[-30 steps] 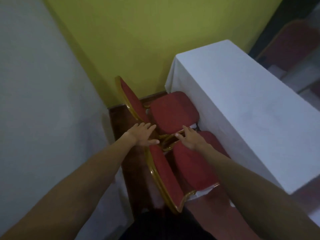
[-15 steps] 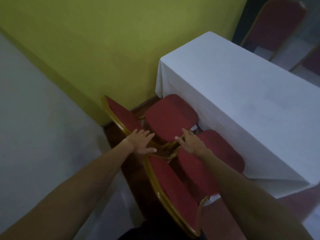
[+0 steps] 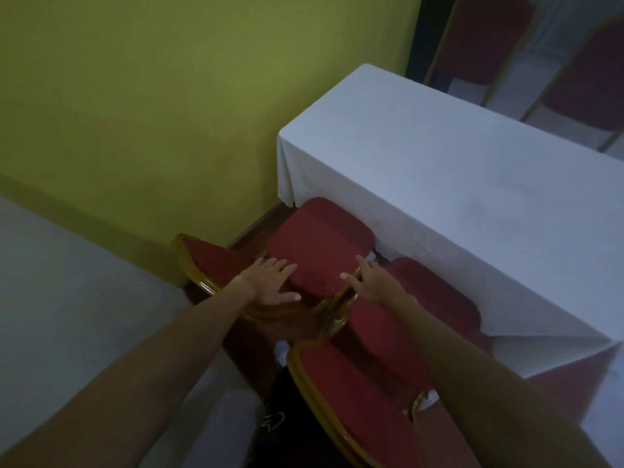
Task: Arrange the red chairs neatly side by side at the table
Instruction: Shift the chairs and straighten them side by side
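Two red padded chairs with gold frames stand side by side against the table (image 3: 439,170), which is draped in a white cloth. The far chair's seat (image 3: 320,244) is partly tucked under the cloth, and its backrest (image 3: 209,261) leans toward the wall corner. The near chair's seat (image 3: 425,305) lies under my right forearm, its backrest (image 3: 354,403) close below me. My left hand (image 3: 270,283) lies flat, fingers spread, where the far chair's back meets its seat. My right hand (image 3: 373,282) rests with fingers apart on the gold rim at that seat's right side.
A yellow-green wall (image 3: 169,96) closes off the corner behind the far chair, and a pale wall (image 3: 67,298) runs along the left. Dark wood floor (image 3: 243,342) shows between the chairs and the left wall. More red chairs (image 3: 486,38) stand beyond the table at the top right.
The view has shifted closer and to the right along the table. Both hands stay on the far chair, which now sits a little deeper under the cloth.
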